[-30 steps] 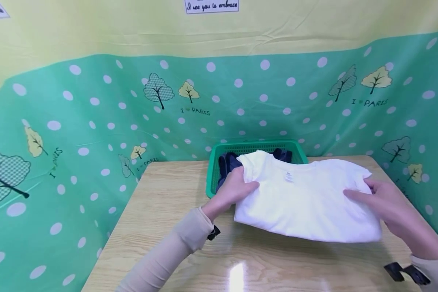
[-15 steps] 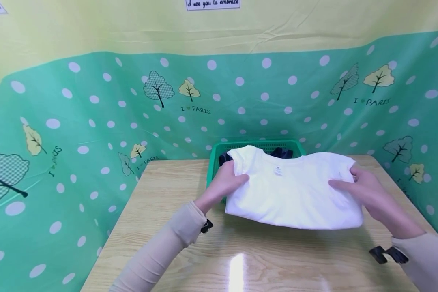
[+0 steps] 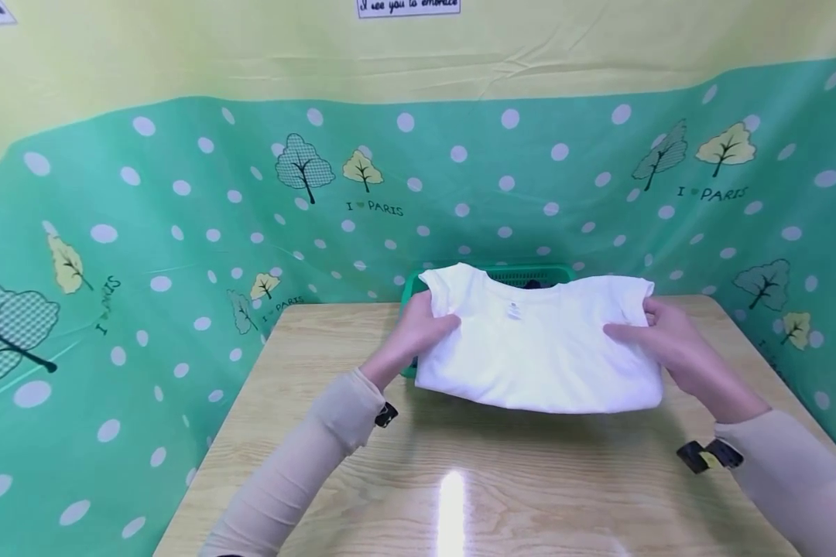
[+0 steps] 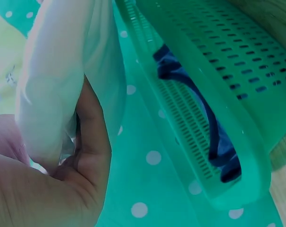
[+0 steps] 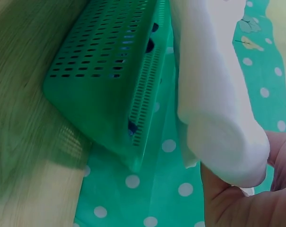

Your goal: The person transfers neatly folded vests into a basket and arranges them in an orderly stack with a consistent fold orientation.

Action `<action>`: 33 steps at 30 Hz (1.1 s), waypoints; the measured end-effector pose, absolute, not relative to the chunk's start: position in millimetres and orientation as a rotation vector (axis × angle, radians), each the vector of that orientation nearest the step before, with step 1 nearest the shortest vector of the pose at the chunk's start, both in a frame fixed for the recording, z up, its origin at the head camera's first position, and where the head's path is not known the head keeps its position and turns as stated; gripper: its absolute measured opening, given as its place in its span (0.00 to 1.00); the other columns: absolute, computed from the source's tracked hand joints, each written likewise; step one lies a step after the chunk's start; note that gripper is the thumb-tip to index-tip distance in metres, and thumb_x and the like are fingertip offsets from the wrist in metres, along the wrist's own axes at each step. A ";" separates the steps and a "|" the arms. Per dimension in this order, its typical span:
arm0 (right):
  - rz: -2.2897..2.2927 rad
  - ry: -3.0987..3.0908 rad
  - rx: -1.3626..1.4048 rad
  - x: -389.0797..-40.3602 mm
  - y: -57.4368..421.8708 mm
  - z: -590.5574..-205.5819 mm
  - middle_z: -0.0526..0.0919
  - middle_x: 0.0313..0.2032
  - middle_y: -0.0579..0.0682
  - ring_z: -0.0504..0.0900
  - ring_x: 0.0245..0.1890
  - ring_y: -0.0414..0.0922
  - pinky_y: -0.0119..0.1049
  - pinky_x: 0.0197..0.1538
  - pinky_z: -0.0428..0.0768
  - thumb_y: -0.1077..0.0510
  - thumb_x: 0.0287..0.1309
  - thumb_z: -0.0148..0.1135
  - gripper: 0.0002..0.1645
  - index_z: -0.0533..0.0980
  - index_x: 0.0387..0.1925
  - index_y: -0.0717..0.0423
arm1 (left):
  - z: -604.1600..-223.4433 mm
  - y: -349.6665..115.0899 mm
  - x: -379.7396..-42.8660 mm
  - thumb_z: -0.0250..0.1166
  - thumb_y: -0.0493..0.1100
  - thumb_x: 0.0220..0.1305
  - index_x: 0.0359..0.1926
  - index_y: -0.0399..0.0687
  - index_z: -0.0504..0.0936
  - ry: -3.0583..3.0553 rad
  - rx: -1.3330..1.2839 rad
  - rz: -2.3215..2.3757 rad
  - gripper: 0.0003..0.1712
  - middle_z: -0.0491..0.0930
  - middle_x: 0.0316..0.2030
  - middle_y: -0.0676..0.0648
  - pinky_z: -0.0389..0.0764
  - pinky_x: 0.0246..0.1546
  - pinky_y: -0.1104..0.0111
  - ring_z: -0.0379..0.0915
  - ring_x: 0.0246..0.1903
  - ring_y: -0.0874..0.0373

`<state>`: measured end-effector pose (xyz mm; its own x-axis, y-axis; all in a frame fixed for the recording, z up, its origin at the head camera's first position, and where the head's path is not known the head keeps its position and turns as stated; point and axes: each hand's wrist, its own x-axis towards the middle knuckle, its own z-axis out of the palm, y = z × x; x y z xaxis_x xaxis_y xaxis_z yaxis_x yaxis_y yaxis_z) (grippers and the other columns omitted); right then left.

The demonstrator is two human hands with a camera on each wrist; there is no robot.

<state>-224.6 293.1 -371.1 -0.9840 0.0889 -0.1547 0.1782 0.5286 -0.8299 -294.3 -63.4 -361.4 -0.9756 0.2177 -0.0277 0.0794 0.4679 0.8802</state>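
Note:
A folded white T-shirt (image 3: 539, 348) is held up in the air, its neckline toward the back and a small label inside the collar. My left hand (image 3: 418, 329) pinches its left side, thumb on top and fingers beneath. The right hand (image 3: 676, 348) grips the opposite side in the same way. Behind and below the shirt stands a green plastic basket (image 4: 256, 161), mostly covered by it in the head view. Dark blue clothing (image 4: 223, 151) lies inside the basket, seen best in the left wrist view.
The basket sits at the back of a light wooden table (image 3: 334, 340). A green polka-dot curtain (image 3: 362, 255) hangs right behind and along both sides of the table. Black straps (image 3: 710, 456) are fixed at the sleeve cuffs.
Both hands have carried the white T-shirt left and farther back. It now covers more of the basket and the dark clothing. The grip of each hand looks the same.

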 end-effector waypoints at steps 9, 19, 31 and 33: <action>-1.460 2.647 0.190 -243.2 282.3 -367.3 0.67 0.66 0.74 0.76 0.55 0.62 0.32 0.44 0.81 0.53 0.72 0.65 0.49 0.52 0.77 0.76 | -359.6 -73.9 -304.4 0.66 0.36 0.68 0.58 0.36 0.74 2.594 0.209 1.492 0.20 0.79 0.48 0.39 0.84 0.48 0.56 0.78 0.44 0.46; -1.450 2.710 0.138 -267.8 282.4 -363.1 0.72 0.60 0.72 0.78 0.50 0.58 0.29 0.40 0.80 0.58 0.69 0.65 0.41 0.59 0.72 0.76 | -354.0 -80.0 -322.8 0.63 0.35 0.70 0.59 0.37 0.73 2.576 0.238 1.500 0.19 0.79 0.49 0.39 0.84 0.50 0.56 0.79 0.45 0.45; -1.466 2.655 0.096 -286.8 274.3 -358.9 0.72 0.60 0.71 0.80 0.47 0.53 0.34 0.42 0.83 0.58 0.71 0.65 0.40 0.59 0.72 0.75 | -353.2 -80.5 -337.3 0.64 0.34 0.69 0.60 0.35 0.73 2.594 0.151 1.477 0.21 0.79 0.51 0.39 0.83 0.54 0.55 0.78 0.48 0.46; -1.455 2.665 0.098 -291.4 272.8 -356.7 0.71 0.62 0.71 0.78 0.51 0.56 0.37 0.47 0.82 0.57 0.71 0.65 0.40 0.59 0.73 0.75 | -352.2 -81.1 -339.4 0.64 0.34 0.69 0.60 0.36 0.74 2.609 0.141 1.477 0.20 0.79 0.52 0.39 0.83 0.54 0.55 0.78 0.48 0.45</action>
<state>-291.4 272.8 -356.7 -0.9925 0.0067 -0.1220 0.1063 0.5405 -0.8346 -339.4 -81.1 -352.2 -0.9858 0.1503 -0.0756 0.0125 0.5133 0.8581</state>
